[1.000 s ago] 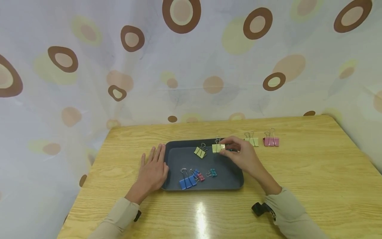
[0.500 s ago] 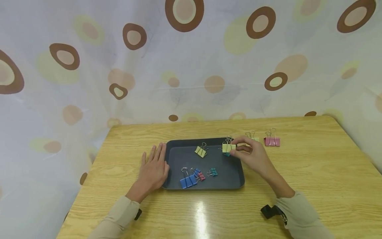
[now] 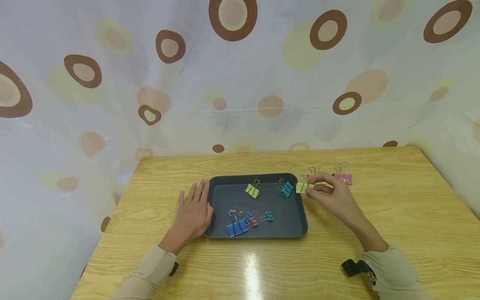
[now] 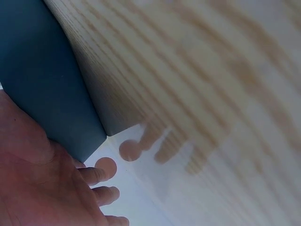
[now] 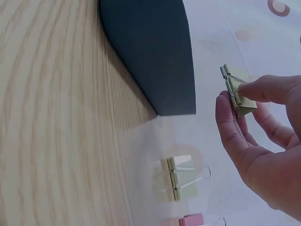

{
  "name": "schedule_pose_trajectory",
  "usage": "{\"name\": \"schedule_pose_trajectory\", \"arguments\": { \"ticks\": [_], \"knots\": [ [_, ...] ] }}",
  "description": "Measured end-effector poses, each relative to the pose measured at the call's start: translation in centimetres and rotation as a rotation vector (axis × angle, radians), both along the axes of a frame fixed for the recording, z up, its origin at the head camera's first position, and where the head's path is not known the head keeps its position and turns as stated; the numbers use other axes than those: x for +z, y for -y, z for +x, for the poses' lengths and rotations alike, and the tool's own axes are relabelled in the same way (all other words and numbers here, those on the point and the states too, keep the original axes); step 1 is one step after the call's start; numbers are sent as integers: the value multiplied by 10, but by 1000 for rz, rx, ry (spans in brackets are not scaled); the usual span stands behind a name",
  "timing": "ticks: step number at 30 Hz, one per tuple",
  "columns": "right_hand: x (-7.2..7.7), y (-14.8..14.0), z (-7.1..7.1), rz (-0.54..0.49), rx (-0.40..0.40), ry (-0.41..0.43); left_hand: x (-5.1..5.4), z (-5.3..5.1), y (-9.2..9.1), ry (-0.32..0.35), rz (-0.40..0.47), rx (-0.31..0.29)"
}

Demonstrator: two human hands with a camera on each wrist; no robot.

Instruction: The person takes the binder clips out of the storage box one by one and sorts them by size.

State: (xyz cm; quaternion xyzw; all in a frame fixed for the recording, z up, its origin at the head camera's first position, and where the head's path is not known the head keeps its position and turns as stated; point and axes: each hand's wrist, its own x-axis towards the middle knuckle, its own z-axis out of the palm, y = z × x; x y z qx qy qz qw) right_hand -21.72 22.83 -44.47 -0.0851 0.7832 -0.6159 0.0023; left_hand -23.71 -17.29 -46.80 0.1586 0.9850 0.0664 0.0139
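Note:
My right hand (image 3: 335, 198) pinches a pale yellow binder clip (image 3: 303, 188) between thumb and fingers, just beyond the right rim of a dark grey tray (image 3: 258, 204). In the right wrist view this clip (image 5: 243, 102) is raised off the table. My left hand (image 3: 193, 214) rests along the tray's left edge with fingers extended. Inside the tray lie another yellow binder clip (image 3: 253, 191), a teal one (image 3: 287, 188), a small green one (image 3: 269, 216), a large blue one (image 3: 237, 228), and a small blue and red pair (image 3: 253, 221) close together.
Right of the tray, a yellow binder clip (image 5: 184, 179) stands on the wooden table (image 3: 393, 216), partly hidden behind my right hand in the head view. A pink binder clip (image 3: 344, 178) stands beside it. A patterned curtain (image 3: 240, 104) hangs behind the table.
My right hand has carried the yellow binder clip rightward, from above the tray to past its right rim. The teal clip is now uncovered. My left hand stays put.

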Motion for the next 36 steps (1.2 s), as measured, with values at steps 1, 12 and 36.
{"name": "schedule_pose_trajectory", "arguments": {
  "ticks": [1,12,36],
  "knots": [
    [0,-3,0,14,-6,-4,0,0,0,1,-2,0],
    [-12,-37,1,229,-69,-81,2,0,-3,-7,-22,-7],
    [-23,-53,-3,401,-84,86,2,2,0,-30,5,-11]
  ]
}}
